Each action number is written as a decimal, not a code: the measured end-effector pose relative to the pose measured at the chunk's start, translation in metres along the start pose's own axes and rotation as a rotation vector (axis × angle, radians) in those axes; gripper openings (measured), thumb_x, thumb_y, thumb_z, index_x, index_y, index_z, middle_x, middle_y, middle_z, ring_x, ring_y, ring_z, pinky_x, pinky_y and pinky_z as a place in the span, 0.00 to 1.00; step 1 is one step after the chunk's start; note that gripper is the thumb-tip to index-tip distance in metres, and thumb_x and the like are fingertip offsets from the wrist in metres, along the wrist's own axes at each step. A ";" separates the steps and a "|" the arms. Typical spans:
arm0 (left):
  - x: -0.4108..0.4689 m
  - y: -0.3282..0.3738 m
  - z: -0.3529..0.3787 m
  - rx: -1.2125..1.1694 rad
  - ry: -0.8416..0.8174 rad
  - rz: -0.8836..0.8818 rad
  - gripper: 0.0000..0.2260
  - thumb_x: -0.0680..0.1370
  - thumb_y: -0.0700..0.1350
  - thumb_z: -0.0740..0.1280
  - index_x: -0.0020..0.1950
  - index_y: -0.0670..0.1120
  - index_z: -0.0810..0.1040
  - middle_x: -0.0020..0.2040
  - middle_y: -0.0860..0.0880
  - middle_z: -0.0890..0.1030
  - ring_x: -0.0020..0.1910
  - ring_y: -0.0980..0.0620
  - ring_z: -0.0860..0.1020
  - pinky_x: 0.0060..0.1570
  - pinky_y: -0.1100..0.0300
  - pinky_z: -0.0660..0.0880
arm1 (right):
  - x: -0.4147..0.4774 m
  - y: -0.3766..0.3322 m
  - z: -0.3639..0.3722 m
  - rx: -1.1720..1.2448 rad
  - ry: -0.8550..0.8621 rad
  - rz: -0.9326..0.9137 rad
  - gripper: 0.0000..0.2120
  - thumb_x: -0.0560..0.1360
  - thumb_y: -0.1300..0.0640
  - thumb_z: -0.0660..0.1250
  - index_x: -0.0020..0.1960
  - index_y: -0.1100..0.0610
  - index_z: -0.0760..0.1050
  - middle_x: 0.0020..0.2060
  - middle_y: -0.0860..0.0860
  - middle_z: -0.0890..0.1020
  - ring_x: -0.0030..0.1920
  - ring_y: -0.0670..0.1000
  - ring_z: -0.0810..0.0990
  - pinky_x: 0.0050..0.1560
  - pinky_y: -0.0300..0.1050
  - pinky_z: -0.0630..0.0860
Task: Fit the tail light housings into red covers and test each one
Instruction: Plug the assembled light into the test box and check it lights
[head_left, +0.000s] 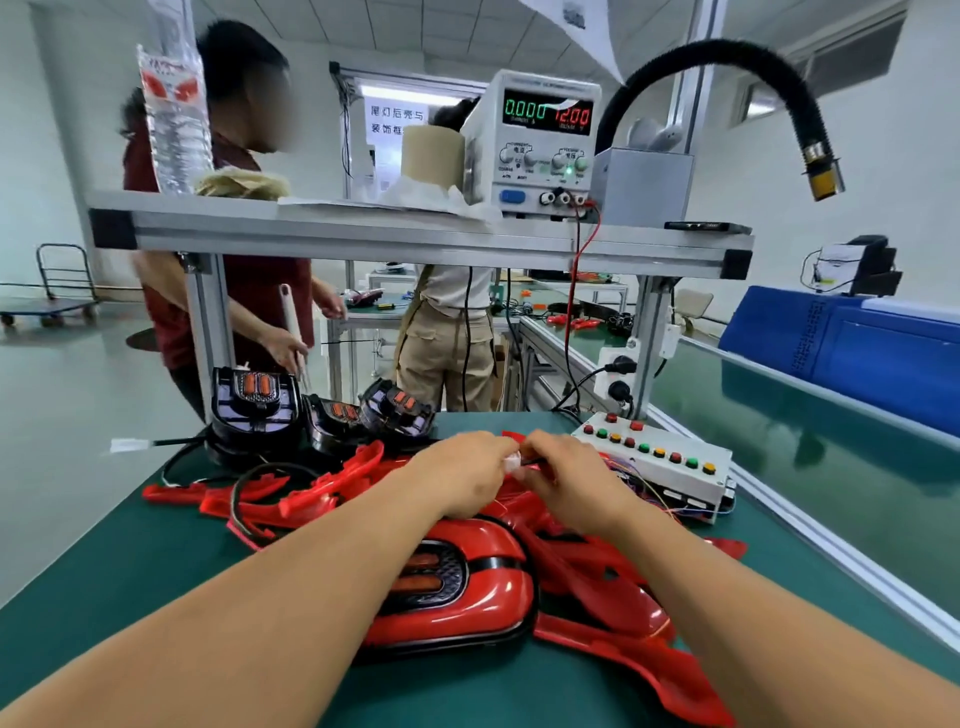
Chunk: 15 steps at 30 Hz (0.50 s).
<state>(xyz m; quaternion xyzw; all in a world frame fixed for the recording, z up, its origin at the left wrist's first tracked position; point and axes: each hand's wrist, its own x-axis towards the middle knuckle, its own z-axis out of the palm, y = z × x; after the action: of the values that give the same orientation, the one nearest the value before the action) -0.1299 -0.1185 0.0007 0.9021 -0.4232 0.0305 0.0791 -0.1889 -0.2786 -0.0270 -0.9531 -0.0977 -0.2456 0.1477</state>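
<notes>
A tail light fitted in its red cover lies on the green mat just in front of me, partly under my left forearm. Loose red covers are heaped behind it and to its right. Three bare black housings stand at the back left. My left hand and my right hand meet above the pile, both pinching a small white connector. A white test box with coloured buttons sits right of my hands.
A power supply showing 0.000 and 12.00 stands on the aluminium shelf, with red and black leads running down. A black flexible hose arches at the right. Two people stand behind the bench. A conveyor runs along the right.
</notes>
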 end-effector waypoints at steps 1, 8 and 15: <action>0.000 0.000 0.000 -0.002 0.019 -0.004 0.14 0.84 0.49 0.54 0.66 0.49 0.71 0.60 0.44 0.76 0.62 0.43 0.74 0.61 0.46 0.70 | -0.001 0.001 -0.001 -0.003 -0.003 -0.008 0.09 0.79 0.52 0.66 0.51 0.58 0.74 0.46 0.54 0.81 0.48 0.57 0.77 0.46 0.51 0.70; 0.000 -0.003 -0.001 0.071 0.065 -0.042 0.10 0.82 0.59 0.56 0.52 0.54 0.70 0.57 0.50 0.77 0.59 0.47 0.75 0.51 0.51 0.72 | -0.001 0.000 0.000 0.023 -0.020 -0.011 0.11 0.79 0.52 0.64 0.55 0.60 0.76 0.46 0.54 0.82 0.48 0.57 0.78 0.46 0.50 0.72; -0.005 -0.015 -0.005 0.109 0.120 -0.120 0.17 0.76 0.70 0.55 0.56 0.64 0.73 0.56 0.56 0.80 0.57 0.51 0.77 0.49 0.53 0.70 | -0.008 0.006 -0.003 0.100 -0.048 0.013 0.19 0.79 0.46 0.64 0.69 0.49 0.73 0.59 0.49 0.82 0.59 0.49 0.79 0.57 0.42 0.71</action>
<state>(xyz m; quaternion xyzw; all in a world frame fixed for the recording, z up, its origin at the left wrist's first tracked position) -0.1218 -0.1045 0.0027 0.9254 -0.3604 0.1026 0.0567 -0.1953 -0.2862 -0.0303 -0.9507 -0.1073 -0.2165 0.1944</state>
